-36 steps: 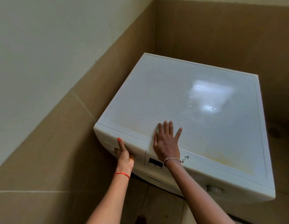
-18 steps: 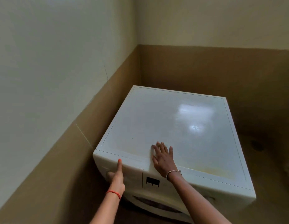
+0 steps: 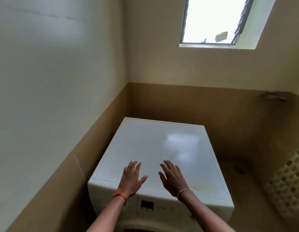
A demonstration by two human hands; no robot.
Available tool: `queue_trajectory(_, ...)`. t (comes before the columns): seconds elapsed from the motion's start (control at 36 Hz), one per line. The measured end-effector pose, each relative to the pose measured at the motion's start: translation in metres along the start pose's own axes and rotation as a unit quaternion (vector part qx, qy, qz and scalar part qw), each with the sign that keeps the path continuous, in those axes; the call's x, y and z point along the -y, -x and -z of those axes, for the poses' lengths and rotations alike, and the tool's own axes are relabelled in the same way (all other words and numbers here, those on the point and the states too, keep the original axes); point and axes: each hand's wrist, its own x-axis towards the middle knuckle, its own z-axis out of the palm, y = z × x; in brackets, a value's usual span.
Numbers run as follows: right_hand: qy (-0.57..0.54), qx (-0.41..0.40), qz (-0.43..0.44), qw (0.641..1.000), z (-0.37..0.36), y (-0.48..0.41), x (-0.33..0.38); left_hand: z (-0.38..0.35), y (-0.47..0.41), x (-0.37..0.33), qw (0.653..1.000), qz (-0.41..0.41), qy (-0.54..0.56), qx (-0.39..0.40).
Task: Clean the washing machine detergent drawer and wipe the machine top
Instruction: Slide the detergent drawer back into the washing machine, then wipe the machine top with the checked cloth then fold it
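A white front-loading washing machine [image 3: 155, 148] stands in the corner of the room, its flat top dull with a yellowish stain near the front right. My left hand [image 3: 132, 179] lies near the front edge of the top with fingers spread and straight. My right hand [image 3: 172, 179] is beside it over the top, fingers also spread, holding nothing. The detergent drawer front [image 3: 110, 195] at the machine's upper left is closed, partly hidden behind my left wrist. A small dark display [image 3: 147, 205] sits on the front panel.
Walls close in on the left and behind the machine, cream above and brown below. A bright window [image 3: 217, 20] is high on the back wall. A woven lattice basket [image 3: 289, 183] stands at the right edge.
My left hand has come up from the drawer front onto the machine top. The view has tilted upward, bringing the window into sight. My right hand stays on the top.
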Motion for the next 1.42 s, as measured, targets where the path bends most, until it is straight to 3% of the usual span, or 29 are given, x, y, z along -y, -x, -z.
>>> queue_trajectory(0.53,0.019,-0.101,-0.033,0.994,0.059,-0.012,-0.01,0.052,-0.036,-0.072,0.987,-0.127,-0.064,-0.069)
queue_trajectory(0.83,0.135,-0.229,-0.089,0.96,0.145,-0.01,-0.041,0.102,-0.065,-0.16,0.961,-0.229,-0.031,-0.151)
queue_trajectory(1.17,0.137,-0.277,-0.177,0.934,0.199,0.043,-0.133,0.086,-0.082,-0.285,0.934,-0.333,-0.017,-0.125)
queue_trajectory(1.42,0.164,-0.259,-0.235,0.922,0.233,0.08,-0.254,0.042,-0.115,-0.399,0.916,-0.39,-0.03,-0.091)
